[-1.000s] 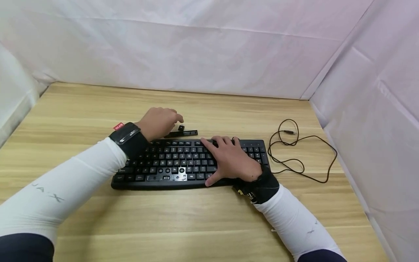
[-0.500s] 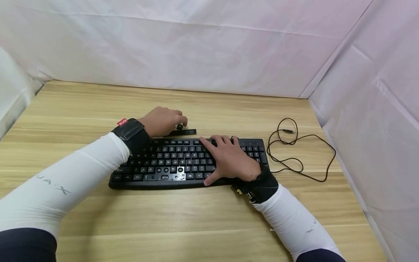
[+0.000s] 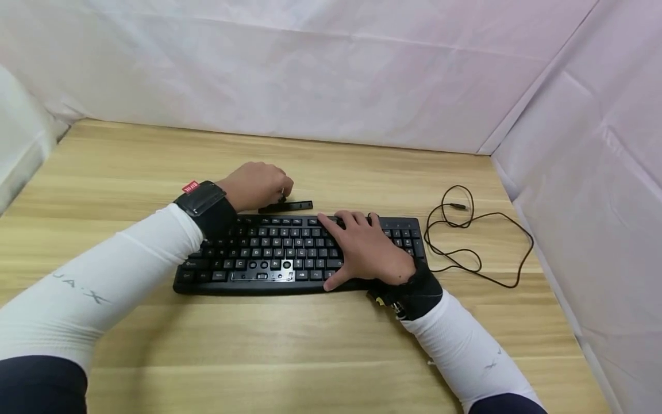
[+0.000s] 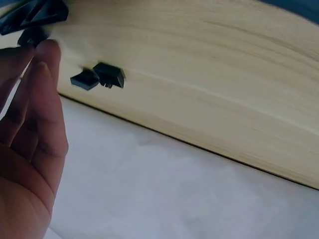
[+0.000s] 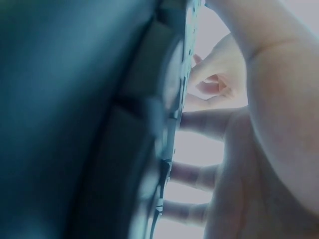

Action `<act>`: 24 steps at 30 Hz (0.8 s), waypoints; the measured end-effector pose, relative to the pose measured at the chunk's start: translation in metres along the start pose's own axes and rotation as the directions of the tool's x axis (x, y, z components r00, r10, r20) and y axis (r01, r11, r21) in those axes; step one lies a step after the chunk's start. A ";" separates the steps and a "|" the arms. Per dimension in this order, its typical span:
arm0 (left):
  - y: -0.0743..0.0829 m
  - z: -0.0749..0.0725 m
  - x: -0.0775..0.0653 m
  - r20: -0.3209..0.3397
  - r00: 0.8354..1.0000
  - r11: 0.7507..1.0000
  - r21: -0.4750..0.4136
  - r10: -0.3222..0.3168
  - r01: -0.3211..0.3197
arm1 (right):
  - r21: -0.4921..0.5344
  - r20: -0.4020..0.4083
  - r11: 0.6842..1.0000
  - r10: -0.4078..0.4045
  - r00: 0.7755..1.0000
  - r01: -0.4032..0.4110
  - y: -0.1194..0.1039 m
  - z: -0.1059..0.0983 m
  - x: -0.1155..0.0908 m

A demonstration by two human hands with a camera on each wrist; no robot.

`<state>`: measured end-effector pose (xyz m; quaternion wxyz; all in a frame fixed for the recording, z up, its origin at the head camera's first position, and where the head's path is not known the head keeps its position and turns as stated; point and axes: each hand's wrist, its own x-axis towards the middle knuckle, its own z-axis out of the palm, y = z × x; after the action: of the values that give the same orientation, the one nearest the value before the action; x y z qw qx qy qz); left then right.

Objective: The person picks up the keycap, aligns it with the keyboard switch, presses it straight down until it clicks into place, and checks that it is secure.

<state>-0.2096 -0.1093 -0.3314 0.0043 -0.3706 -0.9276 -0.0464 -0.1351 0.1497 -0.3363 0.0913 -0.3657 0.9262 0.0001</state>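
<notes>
1. Black plastic sat at my left fingertips: a small keycap [image 4: 32,36], pinched between thumb and finger of my left hand [image 3: 256,185].
2. One second earlier that hand hung with its fingertips just short of the keycap, which showed plainly on the table [image 3: 289,345]; half a second later they had reached it, and now they had closed on it and mostly hid it from the head view.
3. The long black key [image 3: 286,206] lay where it had been, between that hand and the keyboard's back edge.
4. Two other keycaps [image 4: 109,74] lay near my fingers on the wood; I couldn't tell whether they touched each other.
5. My right hand [image 3: 368,250] had kept its place, spread over the right part of the keyboard [image 3: 279,253], fingers apart and gripping nothing.
6. The keyboard lay flat in front of me as before, bare sockets showing in its lower rows.
7. To its right, the loosely looped cable [image 3: 458,206] had not changed.
</notes>
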 end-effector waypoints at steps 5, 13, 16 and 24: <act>0.001 -0.002 0.001 0.038 0.998 0.999 -0.015 -0.043 0.044 | -0.003 0.006 1.000 0.003 1.000 -0.003 0.003 -0.001 -0.001; -0.002 0.004 -0.001 0.029 0.999 1.000 -0.008 -0.027 0.027 | 0.003 0.005 1.000 -0.004 1.000 0.004 0.001 0.001 -0.001; -0.002 0.006 -0.002 0.028 0.999 0.999 -0.002 -0.034 0.034 | 0.000 0.003 1.000 -0.011 1.000 0.011 0.001 0.001 -0.002; -0.002 -0.002 -0.011 0.019 0.997 0.996 0.033 -0.080 0.080 | -0.003 0.003 1.000 -0.019 1.000 0.019 0.000 0.000 -0.002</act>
<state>-0.2028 -0.1188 -0.3301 -0.0009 -0.3336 -0.9423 -0.0278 -0.1341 0.1511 -0.3363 0.0921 -0.3745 0.9226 0.0013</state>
